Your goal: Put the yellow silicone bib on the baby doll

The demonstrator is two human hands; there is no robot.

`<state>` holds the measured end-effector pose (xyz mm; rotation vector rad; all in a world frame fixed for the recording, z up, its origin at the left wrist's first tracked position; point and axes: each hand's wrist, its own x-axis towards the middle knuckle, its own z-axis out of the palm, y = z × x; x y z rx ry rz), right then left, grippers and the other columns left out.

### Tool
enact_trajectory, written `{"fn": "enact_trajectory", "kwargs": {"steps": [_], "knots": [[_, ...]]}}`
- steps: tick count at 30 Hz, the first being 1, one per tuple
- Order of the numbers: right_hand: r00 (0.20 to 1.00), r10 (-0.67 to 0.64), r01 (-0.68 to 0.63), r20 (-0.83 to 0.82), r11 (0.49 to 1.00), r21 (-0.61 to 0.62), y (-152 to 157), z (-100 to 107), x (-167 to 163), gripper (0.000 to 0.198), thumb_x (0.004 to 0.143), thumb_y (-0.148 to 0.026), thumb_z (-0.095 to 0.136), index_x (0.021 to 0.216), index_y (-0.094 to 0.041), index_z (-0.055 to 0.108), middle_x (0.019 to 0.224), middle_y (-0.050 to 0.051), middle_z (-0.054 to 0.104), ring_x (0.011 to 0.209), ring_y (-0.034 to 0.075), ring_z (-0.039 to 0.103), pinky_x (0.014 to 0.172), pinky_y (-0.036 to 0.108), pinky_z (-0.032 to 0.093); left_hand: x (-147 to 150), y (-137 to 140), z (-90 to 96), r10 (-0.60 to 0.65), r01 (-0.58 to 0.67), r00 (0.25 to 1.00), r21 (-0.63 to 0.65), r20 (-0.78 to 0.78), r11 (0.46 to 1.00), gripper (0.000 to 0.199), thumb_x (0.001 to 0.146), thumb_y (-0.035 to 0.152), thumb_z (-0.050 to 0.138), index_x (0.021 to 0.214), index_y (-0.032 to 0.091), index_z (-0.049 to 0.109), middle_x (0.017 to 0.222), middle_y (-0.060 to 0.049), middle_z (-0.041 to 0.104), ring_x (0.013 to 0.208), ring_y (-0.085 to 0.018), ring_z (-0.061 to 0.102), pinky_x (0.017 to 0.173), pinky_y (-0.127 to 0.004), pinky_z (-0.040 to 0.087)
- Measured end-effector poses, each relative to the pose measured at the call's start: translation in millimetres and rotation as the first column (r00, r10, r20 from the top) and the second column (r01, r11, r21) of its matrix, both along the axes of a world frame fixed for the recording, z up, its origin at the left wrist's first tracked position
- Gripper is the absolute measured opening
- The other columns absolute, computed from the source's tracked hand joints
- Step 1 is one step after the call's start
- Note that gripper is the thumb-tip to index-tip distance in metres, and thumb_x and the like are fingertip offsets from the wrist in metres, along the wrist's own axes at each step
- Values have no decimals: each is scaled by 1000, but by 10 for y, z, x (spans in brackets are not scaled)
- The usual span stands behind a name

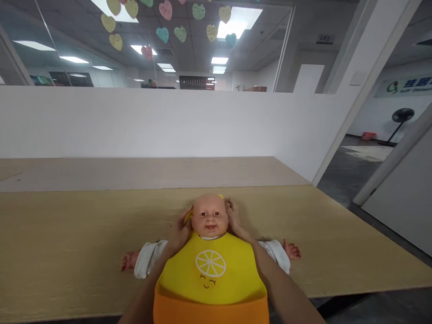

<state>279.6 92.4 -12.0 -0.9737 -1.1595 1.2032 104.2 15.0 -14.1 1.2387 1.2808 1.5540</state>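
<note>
A baby doll lies face up on the table, its arms in white sleeves spread to both sides. Over its chest is a yellow silicone bib with a lemon-slice print and an orange catch pocket. My left hand is at the left side of the doll's head, its fingers closed on a yellow neck strap of the bib. On the other side, my right hand has its fingers curled in behind the head. A bit of yellow strap shows near those fingertips; the head hides their grip.
The wooden table ends at a right edge, with floor beyond. A low white partition with glass above stands behind it; heart-shaped notes stick to the glass. A doorway at right shows a black fan and a red bucket.
</note>
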Motion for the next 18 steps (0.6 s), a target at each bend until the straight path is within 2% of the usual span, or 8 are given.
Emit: {"fn": "enact_trajectory", "kwargs": {"steps": [6, 12, 18], "knots": [[979, -81, 61, 188, 992, 109, 42, -81, 118, 26, 71, -50, 57, 67, -25, 56, 62, 1, 59, 64, 20, 53, 63, 31, 39, 2, -23, 57, -6, 5, 1000, -56, -19, 998, 27, 63, 18, 63, 88, 19, 74, 104, -5, 72, 117, -30, 55, 108, -39, 34], [940, -60, 30, 335, 995, 93, 90, -148, 151, 25, 70, -50, 54, 61, -27, 56, 58, 3, 59, 67, 23, 56, 66, 35, 41, -17, 8, 35, -32, 19, 994, -125, -102, 992, 35, 61, 13, 58, 91, 18, 75, 105, -7, 72, 113, -35, 57, 105, -46, 35], [931, -84, 50, 356, 993, 103, -3, -45, 180, 19, 71, -46, 52, 63, -29, 54, 56, 5, 58, 61, 25, 55, 62, 38, 37, -38, 60, -76, 4, -14, 997, -123, -83, 992, 36, 59, 14, 59, 91, 21, 74, 107, -4, 72, 117, -32, 55, 108, -44, 32]]}}
